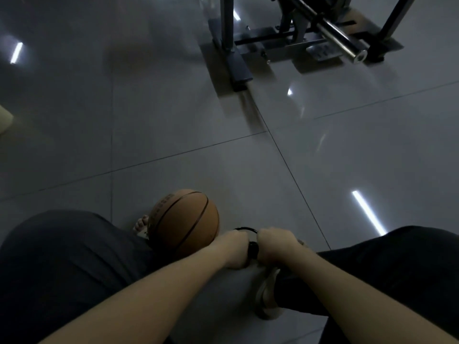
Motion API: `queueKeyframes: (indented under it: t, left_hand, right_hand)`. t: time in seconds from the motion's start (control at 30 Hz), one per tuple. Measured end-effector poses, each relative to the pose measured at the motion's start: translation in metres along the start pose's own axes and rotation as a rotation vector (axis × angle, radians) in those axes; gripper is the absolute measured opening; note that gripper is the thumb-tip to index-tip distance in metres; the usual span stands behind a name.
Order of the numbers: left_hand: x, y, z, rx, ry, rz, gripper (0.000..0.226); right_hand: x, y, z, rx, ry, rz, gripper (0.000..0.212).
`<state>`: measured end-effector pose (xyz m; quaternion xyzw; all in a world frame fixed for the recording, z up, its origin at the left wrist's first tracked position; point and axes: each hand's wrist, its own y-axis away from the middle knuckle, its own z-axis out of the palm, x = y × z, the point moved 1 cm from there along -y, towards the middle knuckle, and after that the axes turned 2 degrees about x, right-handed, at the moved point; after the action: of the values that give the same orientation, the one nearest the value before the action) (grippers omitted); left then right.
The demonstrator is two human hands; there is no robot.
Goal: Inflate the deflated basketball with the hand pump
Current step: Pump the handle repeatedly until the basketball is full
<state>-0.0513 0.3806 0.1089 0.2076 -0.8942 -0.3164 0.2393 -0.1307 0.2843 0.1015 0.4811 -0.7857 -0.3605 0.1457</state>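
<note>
Left hand: the left hand [236, 249] is closed in a fist, fingers curled round one side of the black hand pump's handle [253, 250], knuckles turned away from the camera.
Right hand: the right hand [274, 244] is fisted too, wrapped round the other side of the same handle, just beside the left, with only a short dark stretch of pump showing between them.
Hose: a thin black hose [244, 229] arcs in a small loop just beyond the two fists; its far end is hidden.
Ball: the orange-brown rubber basketball with black seams [183, 222] sits on the floor just left of the left hand, beyond the person's left knee; whether it is soft or firm cannot be told.
Foot: bare toes [141, 224] show at the ball's left edge.
Legs: dark trousers [62, 256] cover both knees, which frame the bare forearms.
Footwear: a pale sandal [267, 294] lies below the right hand.
Floor: glossy grey tiles [173, 120] carry streaks of reflected light.
Background: a grey steel gym machine [238, 58] stands well apart at upper right, a chrome bar [342, 43] jutting from it.
</note>
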Motion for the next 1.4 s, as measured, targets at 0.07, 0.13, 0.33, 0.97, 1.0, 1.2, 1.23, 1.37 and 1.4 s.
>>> queueKeyframes:
  t: [0.07, 0.13, 0.33, 0.97, 1.0, 1.2, 1.23, 1.37, 1.4]
  left_hand:
    - [0.002, 0.004, 0.004, 0.012, 0.023, -0.008, 0.011]
    - [0.007, 0.009, 0.005, 0.013, 0.043, -0.014, 0.01]
    - [0.033, 0.023, -0.032, 0.041, 0.046, -0.013, 0.018]
    - [0.034, -0.012, -0.015, 0.206, 0.053, 0.002, 0.019]
    - [0.033, -0.013, -0.009, 0.201, 0.056, 0.002, 0.019]
    - [0.025, -0.011, 0.01, 0.22, 0.043, 0.004, 0.017]
    - [0.024, -0.01, 0.01, 0.202, 0.042, 0.004, 0.018]
    - [0.028, 0.004, -0.011, 0.147, 0.026, 0.023, 0.018]
    - [0.031, 0.008, -0.024, 0.152, 0.015, 0.026, 0.016]
  right_hand:
    - [0.0, 0.004, 0.001, 0.006, 0.018, -0.007, 0.019]
    - [0.0, 0.011, -0.001, 0.004, 0.029, 0.004, 0.02]
    - [0.012, 0.048, -0.043, -0.042, 0.04, 0.063, 0.024]
    - [0.032, 0.018, -0.028, 0.021, 0.106, 0.049, 0.02]
    - [0.032, 0.015, -0.023, 0.016, 0.108, 0.048, 0.017]
    - [0.022, 0.012, -0.009, 0.057, 0.139, 0.04, 0.028]
    - [0.02, 0.013, -0.009, 0.043, 0.134, 0.042, 0.029]
    - [0.012, 0.032, -0.022, -0.02, 0.056, 0.073, 0.022]
    - [0.012, 0.038, -0.034, -0.031, 0.038, 0.077, 0.022]
